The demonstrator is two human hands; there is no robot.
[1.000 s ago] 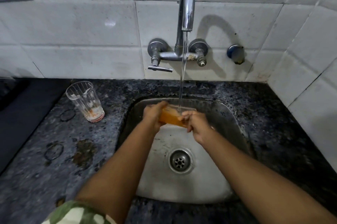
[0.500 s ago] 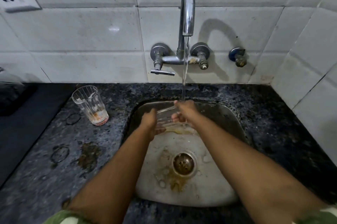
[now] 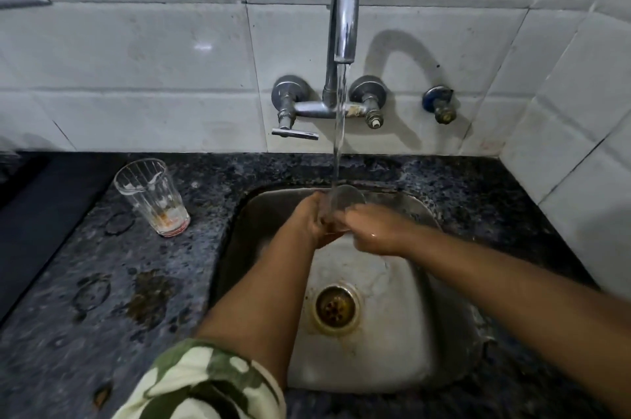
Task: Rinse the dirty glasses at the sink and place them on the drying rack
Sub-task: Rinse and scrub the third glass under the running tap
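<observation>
- Two glasses are seen. One clear glass (image 3: 345, 201) is held over the sink (image 3: 392, 333) under the stream of water (image 3: 338, 131); the second glass (image 3: 152, 200) stands upright on the counter (image 3: 102, 282), to the left of the sink and well apart from the hands.
- Two hands are counted. The held glass is gripped by the left hand (image 3: 312, 220) from its left side, with the fingers curled around it. The right hand (image 3: 375, 230) is laid against the glass from the right, its fingers bent toward the glass; whether they close fully around it cannot be told.
- One curved chrome tap (image 3: 343, 15) is mounted on the wall, with two valve knobs below it and one flat lever (image 3: 295, 134) on the left. One separate small valve (image 3: 440, 104) is fixed to the tiles further right.
- The standing glass is ribbed and tapered, with an orange residue at its bottom and whitish film near the rim.
- The sink is a rounded steel basin, stained, with one round brass-coloured drain (image 3: 336, 307) ringed by rusty marks.
- The counter is dark speckled stone, marked with several ring stains and brownish patches. The wall is covered with pale glazed tiles (image 3: 136, 53).
- Only the rim and upper wall of the held glass are visible; the rest is hidden by the hands.
- One camouflage-patterned sleeve (image 3: 205, 384) is cut off at the lower edge.
- A pale plate at the upper left corner is cut off and cannot be identified.
</observation>
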